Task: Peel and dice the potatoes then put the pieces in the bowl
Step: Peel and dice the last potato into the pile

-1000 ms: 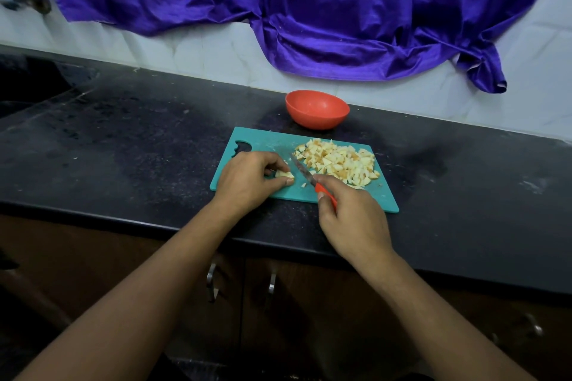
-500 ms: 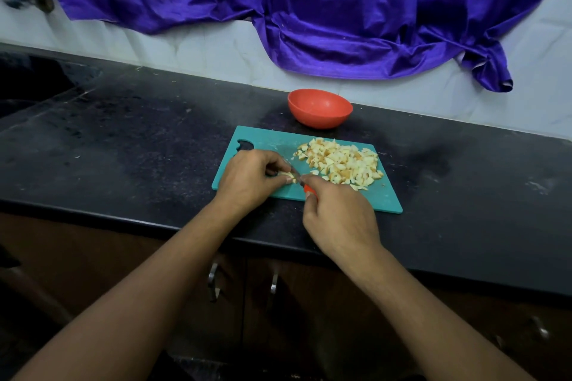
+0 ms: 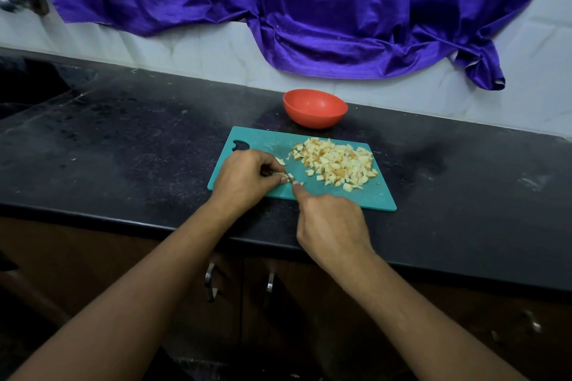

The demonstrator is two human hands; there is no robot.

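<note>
My left hand (image 3: 244,179) pinches a potato piece (image 3: 288,177) on the cutting board (image 3: 365,198). My right hand (image 3: 332,226) curls beside it, perhaps round something I cannot see. The diced potato (image 3: 337,164) lies heaped to the right, and the bowl (image 3: 315,108) sits just behind the board.

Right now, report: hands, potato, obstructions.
Left hand pinching small potato piece on teal plastic cutting board. Right hand curled beside it, grip hidden. Diced potato pile on board; round orange bowl empty, unobstructed.

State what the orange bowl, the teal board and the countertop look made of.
Orange bowl: probably plastic, smooth, uniform colour, soft sheen. Teal board: likely plastic, matte, scuffed pale with a moulded handle hole. Countertop: seemingly polished dark stone, speckled with faint reflections.
</note>
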